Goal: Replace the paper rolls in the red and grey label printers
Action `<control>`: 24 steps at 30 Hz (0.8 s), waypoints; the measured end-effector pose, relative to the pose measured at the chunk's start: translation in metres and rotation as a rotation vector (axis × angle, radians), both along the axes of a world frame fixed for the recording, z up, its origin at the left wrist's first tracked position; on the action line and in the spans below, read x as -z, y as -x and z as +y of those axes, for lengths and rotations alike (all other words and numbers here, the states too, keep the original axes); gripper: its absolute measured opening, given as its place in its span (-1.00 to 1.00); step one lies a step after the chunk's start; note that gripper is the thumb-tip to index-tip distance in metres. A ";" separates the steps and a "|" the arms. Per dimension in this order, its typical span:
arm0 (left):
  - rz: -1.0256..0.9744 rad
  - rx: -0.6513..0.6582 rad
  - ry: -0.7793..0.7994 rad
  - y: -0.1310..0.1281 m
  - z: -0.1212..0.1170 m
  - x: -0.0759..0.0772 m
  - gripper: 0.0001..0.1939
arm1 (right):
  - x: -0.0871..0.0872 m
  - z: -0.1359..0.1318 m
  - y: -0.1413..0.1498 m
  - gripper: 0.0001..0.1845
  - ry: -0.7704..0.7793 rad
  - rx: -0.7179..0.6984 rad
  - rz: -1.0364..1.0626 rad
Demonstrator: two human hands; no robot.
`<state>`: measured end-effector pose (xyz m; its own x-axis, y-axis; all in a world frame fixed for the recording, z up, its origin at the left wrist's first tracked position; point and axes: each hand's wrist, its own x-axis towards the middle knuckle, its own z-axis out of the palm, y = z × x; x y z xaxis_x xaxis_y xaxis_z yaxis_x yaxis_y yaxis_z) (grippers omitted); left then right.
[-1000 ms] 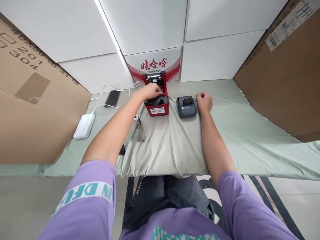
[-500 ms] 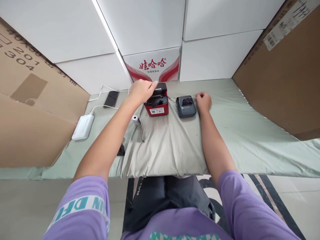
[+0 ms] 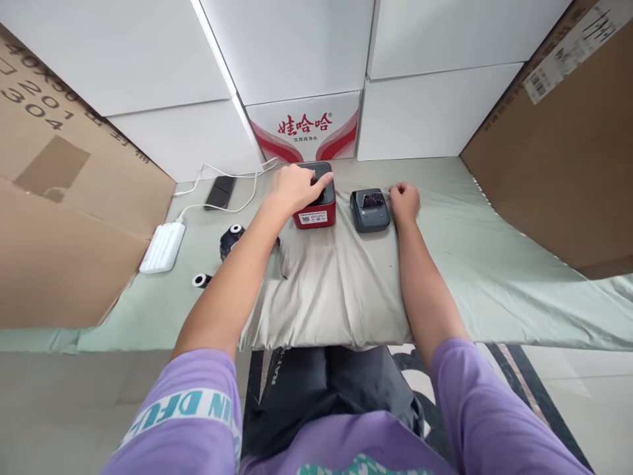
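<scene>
My left hand (image 3: 295, 187), thumb spread, lies atop the red receipt printer (image 3: 322, 207) directly beneath; I judge I'm pressing its lid (image 3: 322, 169) down; next calls for firm, even push; right hand (image 3: 404, 200), loose fist, just beside grey portable printer (image 3: 368, 215).

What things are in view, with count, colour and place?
Red device: one, red, centre
Grey device: one, grey, centre right
Phone: one, black, left rear
White block: one, white, left
Cable: uncounted, white, near phone
Rolls: two visible, black and white, left
Strip: one, dark, centre
Printed carton: one, white and red, rear
Plain boxes: five, white, rear
Cardboard boxes: two, brown, both sides
Cloth: uncounted, greenish, beneath devices
Floor: one, mostly pale, bottom
Shirt: one, purple, bottom
Trousers: one, dark, bottom
Left hand: one, bare, on red device
Right hand: one, bare, beside grey device
</scene>
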<state>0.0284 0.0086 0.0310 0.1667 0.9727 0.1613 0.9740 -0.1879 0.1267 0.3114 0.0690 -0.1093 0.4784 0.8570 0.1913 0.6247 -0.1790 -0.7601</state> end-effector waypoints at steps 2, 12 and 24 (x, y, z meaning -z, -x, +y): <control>0.003 -0.014 0.017 -0.003 -0.002 0.000 -0.23 | 0.000 -0.001 0.000 -0.79 -0.001 -0.001 -0.001; -0.468 0.280 -0.230 -0.076 -0.069 0.050 -0.50 | -0.001 -0.004 0.002 -0.77 -0.056 -0.041 0.024; -0.891 0.031 0.101 -0.105 -0.044 0.135 -0.31 | -0.002 -0.002 0.017 -0.54 -0.216 -0.461 0.357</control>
